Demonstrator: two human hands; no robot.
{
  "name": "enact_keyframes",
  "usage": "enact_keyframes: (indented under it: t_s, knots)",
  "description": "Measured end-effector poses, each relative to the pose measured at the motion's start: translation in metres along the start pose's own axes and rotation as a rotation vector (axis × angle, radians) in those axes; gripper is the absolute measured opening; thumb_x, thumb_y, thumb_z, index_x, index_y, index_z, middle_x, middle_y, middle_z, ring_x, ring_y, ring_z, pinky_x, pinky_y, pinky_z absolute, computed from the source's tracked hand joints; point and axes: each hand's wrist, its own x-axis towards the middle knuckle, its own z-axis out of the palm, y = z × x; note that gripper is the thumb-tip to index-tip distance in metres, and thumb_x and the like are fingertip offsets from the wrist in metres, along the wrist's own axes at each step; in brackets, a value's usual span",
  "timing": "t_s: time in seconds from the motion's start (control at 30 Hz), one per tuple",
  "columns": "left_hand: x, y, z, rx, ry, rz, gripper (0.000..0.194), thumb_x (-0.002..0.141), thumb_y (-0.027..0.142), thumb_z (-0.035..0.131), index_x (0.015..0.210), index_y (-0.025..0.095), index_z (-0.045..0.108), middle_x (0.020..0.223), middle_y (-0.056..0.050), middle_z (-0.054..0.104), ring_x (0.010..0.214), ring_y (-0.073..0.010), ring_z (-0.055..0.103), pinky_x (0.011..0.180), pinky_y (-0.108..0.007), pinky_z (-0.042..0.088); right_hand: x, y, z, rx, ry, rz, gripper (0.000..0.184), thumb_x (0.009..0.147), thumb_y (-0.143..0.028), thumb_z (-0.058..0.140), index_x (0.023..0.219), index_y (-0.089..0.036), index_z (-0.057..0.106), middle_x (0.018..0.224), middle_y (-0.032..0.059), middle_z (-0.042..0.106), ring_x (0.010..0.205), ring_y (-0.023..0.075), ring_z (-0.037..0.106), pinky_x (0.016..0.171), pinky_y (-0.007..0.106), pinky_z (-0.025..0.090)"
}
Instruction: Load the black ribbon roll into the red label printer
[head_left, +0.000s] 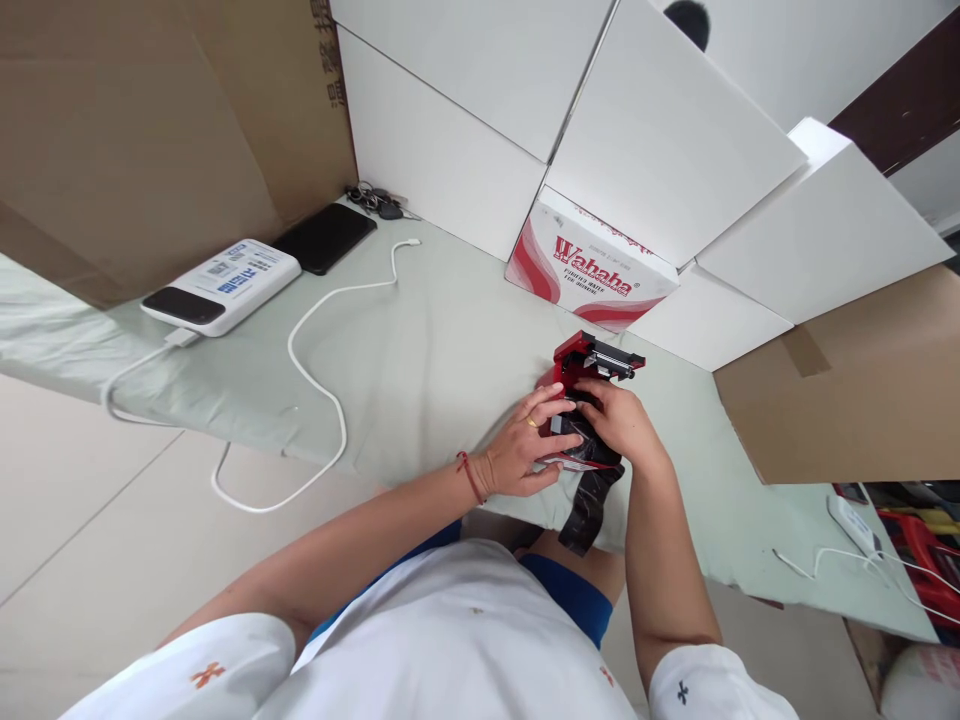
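Note:
A small red and black device with a raised lid stands on the cloth-covered table in front of me. It looks like a portable label printer. From its front a strip of shiny black film hangs over the table edge. My left hand lies across the device's left side and the film, fingers stretched and spread. From the right, my right hand reaches under the lid with bent fingers drawn together. Whatever lies between its fingertips is hidden inside the device.
A white Wahaha water box and stacked white boxes stand behind. Cardboard boxes flank both sides. To the left lie a power bank, a black phone, keys and a white cable looping over the edge.

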Motion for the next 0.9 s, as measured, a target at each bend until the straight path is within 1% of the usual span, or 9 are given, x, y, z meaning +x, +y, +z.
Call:
enact_keyframes:
  t_s: [0.1,0.2,0.27,0.3,0.4,0.5,0.63,0.77,0.9]
  knots:
    - [0.0,0.0,0.001,0.048,0.001,0.027,0.054,0.082,0.024,0.08,0.134,0.038,0.077,0.166,-0.01,0.054,0.167,-0.0478,0.032,0.135,-0.076,0.03,-0.015,-0.005,-0.006,0.076,0.127,-0.035,0.028,0.102,-0.037,0.064,0.118,-0.025,0.084,0.129,0.0078,0.085,0.121,0.026,0.078,0.112,0.042,0.058]
    - [-0.001,-0.001,0.002,0.122,0.011,0.102,0.052,0.084,0.026,0.078,0.135,0.036,0.076,0.166,-0.011,0.053,0.167,-0.0457,0.033,0.133,-0.075,0.035,-0.021,0.0,-0.01,0.197,0.526,0.001,0.04,0.108,-0.052,0.057,0.117,-0.021,0.081,0.111,0.0099,0.086,0.111,0.0264,0.079,0.107,0.044,0.059]
    - [-0.001,-0.001,0.002,0.159,0.022,0.169,0.051,0.086,0.027,0.078,0.136,0.032,0.074,0.166,-0.013,0.051,0.167,-0.0443,0.033,0.131,-0.073,0.039,-0.017,0.011,-0.01,0.289,0.768,0.043,0.047,0.107,-0.059,0.059,0.126,-0.021,0.078,0.119,0.0115,0.085,0.116,0.0273,0.077,0.108,0.046,0.059]
    - [-0.001,-0.001,0.003,0.17,0.02,0.19,0.05,0.087,0.028,0.078,0.137,0.031,0.073,0.166,-0.013,0.05,0.167,-0.0438,0.032,0.131,-0.072,0.04,-0.012,0.017,-0.008,0.333,0.81,0.064,0.051,0.105,-0.061,0.06,0.134,-0.021,0.075,0.13,0.0131,0.082,0.123,0.028,0.075,0.109,0.047,0.058]
    - [-0.003,-0.001,0.003,0.192,0.002,0.198,0.05,0.089,0.039,0.082,0.137,0.033,0.073,0.166,-0.012,0.05,0.167,-0.044,0.031,0.132,-0.071,0.039,0.002,0.034,0.002,0.437,0.713,0.1,0.067,0.104,-0.068,0.058,0.153,-0.022,0.063,0.158,0.0162,0.067,0.144,0.0291,0.064,0.12,0.052,0.052]
    - [-0.006,-0.001,0.005,0.22,-0.004,0.193,0.049,0.09,0.048,0.082,0.136,0.035,0.075,0.168,-0.011,0.048,0.167,-0.0449,0.03,0.134,-0.072,0.035,0.006,0.041,0.014,0.497,0.627,0.095,0.067,0.107,-0.069,0.053,0.154,-0.023,0.063,0.153,0.0145,0.072,0.144,0.028,0.066,0.125,0.053,0.048]
    - [-0.008,-0.002,0.005,0.2,0.12,0.231,0.063,0.097,0.056,0.073,0.155,0.036,0.059,0.17,-0.014,0.046,0.167,-0.0438,0.031,0.135,-0.073,0.029,-0.013,0.041,0.027,0.547,0.625,0.033,0.058,0.111,-0.064,0.049,0.144,-0.022,0.072,0.143,0.0127,0.078,0.136,0.0276,0.071,0.125,0.054,0.049]
    - [-0.005,-0.002,0.0,0.153,0.252,0.2,0.072,0.105,0.058,0.058,0.17,0.031,0.038,0.169,-0.018,0.048,0.169,-0.0402,0.033,0.135,-0.07,0.027,-0.046,0.044,0.037,0.551,0.618,-0.025,0.053,0.113,-0.06,0.048,0.118,-0.022,0.084,0.133,0.0128,0.083,0.137,0.03,0.072,0.125,0.056,0.05]
    - [0.0,0.0,-0.006,0.105,0.158,0.106,0.07,0.11,0.058,0.048,0.172,0.029,0.032,0.162,-0.018,0.061,0.162,-0.0365,0.049,0.138,-0.065,0.018,-0.072,0.049,0.048,0.527,0.569,-0.031,0.048,0.111,-0.057,0.055,0.112,-0.023,0.088,0.131,0.0129,0.084,0.134,0.0307,0.075,0.124,0.059,0.051]
